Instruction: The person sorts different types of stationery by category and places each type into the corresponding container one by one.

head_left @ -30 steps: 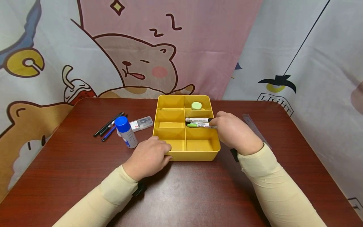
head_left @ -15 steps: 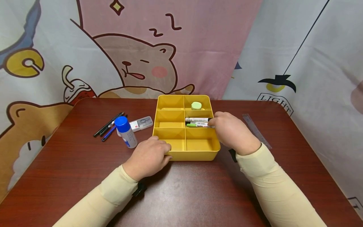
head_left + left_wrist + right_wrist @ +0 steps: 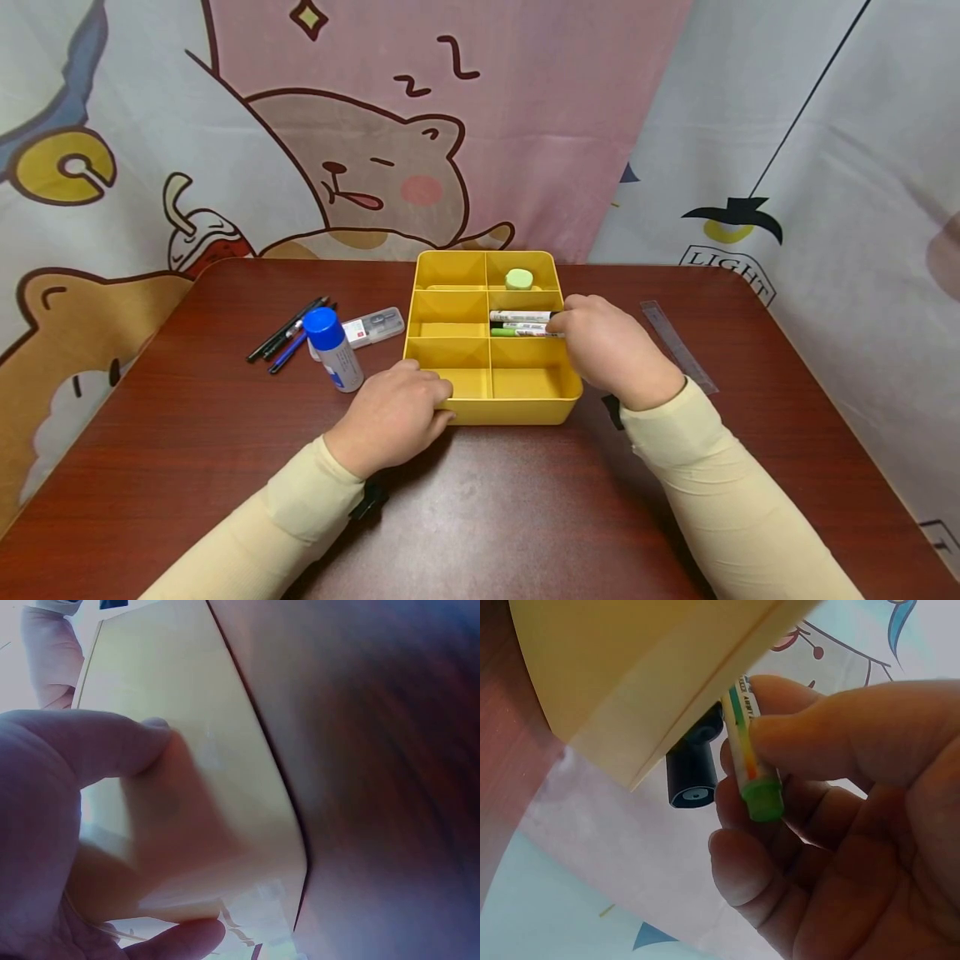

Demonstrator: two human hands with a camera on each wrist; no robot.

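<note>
A yellow six-compartment box (image 3: 517, 412) stands on the table. At its front left corner my left hand (image 3: 393, 417) grips the wall, the thumb lying against the outer face in the left wrist view. Over the right rim, my right hand (image 3: 611, 346) pinches the end of a green-and-white marker (image 3: 763, 801) between thumb and fingers. That marker lies across the middle right compartment, its far end showing green. Beside it are a white marker with a black end (image 3: 521, 317) and another white one, partly hidden. A pale green rounded item (image 3: 519, 279) sits in the back right compartment.
Left of the box stands a bottle with a blue cap (image 3: 326, 329), in front of a clear flat case (image 3: 378, 325). Several pens (image 3: 288, 333) lie farther left. A transparent ruler (image 3: 678, 346) lies to the right, near my right forearm. A printed cloth hangs behind the table.
My right hand has shifted slightly left, and the green-and-white marker has slid a little with it into the compartment. More of the ruler shows. My left hand has stayed in place.
</note>
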